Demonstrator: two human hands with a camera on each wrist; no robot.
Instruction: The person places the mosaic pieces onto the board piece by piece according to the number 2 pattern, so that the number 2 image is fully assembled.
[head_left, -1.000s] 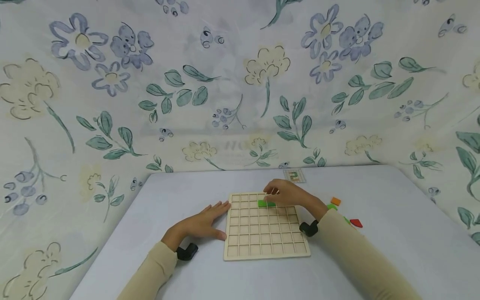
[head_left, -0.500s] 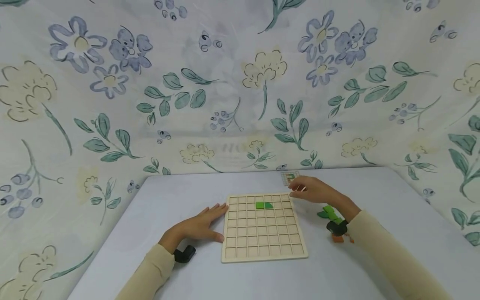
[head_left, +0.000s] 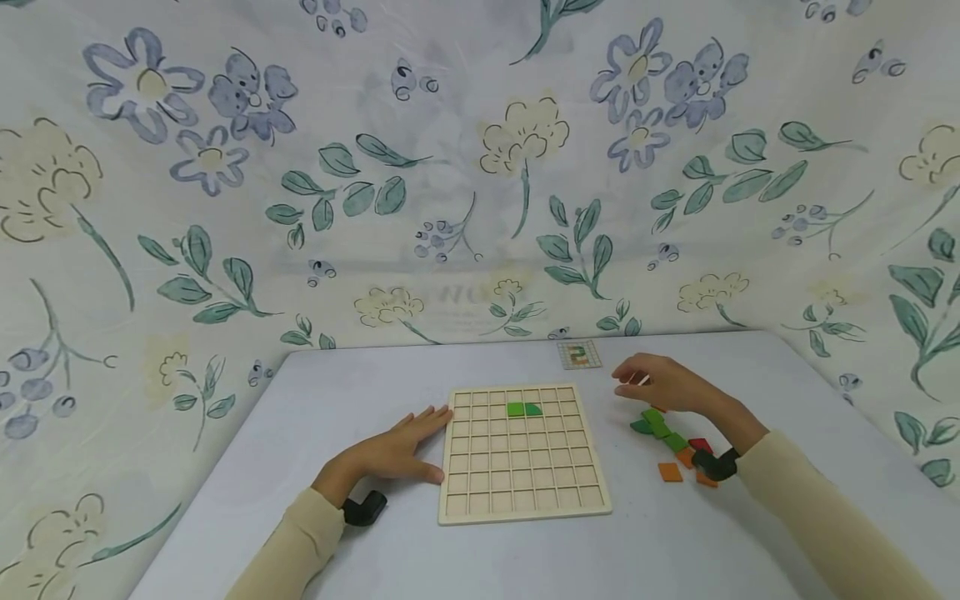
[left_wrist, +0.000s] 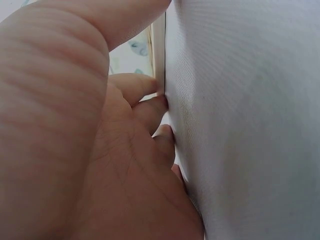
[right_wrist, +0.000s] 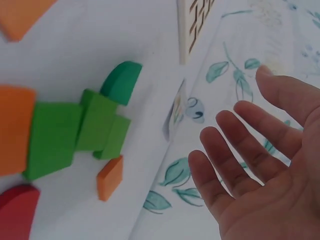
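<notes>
A pale wooden grid board [head_left: 522,467] lies on the white table. Two pieces sit side by side in its upper cells: a light green square [head_left: 515,409] and a dark green rounded piece [head_left: 533,409]. My left hand [head_left: 393,450] rests flat at the board's left edge, thumb and fingertips touching it. Over the table to the right, my right hand [head_left: 660,383] hovers with relaxed fingers, nothing in them. Below it lies a loose pile with light green squares [right_wrist: 55,137], a dark green rounded piece [right_wrist: 121,82], orange pieces [right_wrist: 110,178] and a red piece [right_wrist: 19,210].
A small pattern card [head_left: 580,355] with a printed grid lies near the table's back edge, behind the board. One orange square [head_left: 671,472] sits apart, in front of the pile. A floral cloth [head_left: 480,208] hangs behind the table [head_left: 360,558].
My right hand has left the green pieces on the board and moved right, over to the loose pile. The left hand has stayed at the board's edge.
</notes>
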